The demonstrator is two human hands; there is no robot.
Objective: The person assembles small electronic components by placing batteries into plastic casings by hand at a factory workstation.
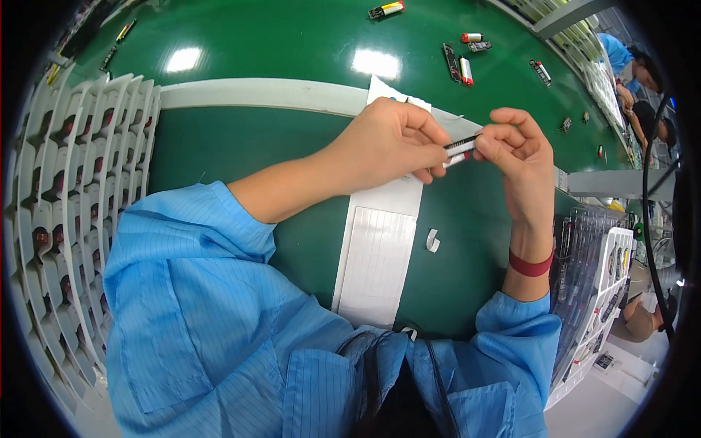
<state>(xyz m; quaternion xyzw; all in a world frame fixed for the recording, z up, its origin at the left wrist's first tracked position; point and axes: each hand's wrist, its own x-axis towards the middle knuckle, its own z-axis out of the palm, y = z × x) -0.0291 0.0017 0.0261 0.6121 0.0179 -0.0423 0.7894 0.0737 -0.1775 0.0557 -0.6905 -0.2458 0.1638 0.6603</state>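
Can't see the left end of the slim black-and-white part (460,144), hidden behind the left hand (391,150), or all of its right end, partly covered by the right hand (520,157). Also losing a stretch of white sheet (380,255) behind the left hand. Can't identify the tiny piece (565,125) on the green surface (292,44): too small. Losing outer edges of the white trays (51,190) to the dark rim.

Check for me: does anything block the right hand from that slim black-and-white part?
Nothing visible does: the right hand pinches one end of the slim black-and-white part, and the left hand holds the other. The white sheet lies beneath.
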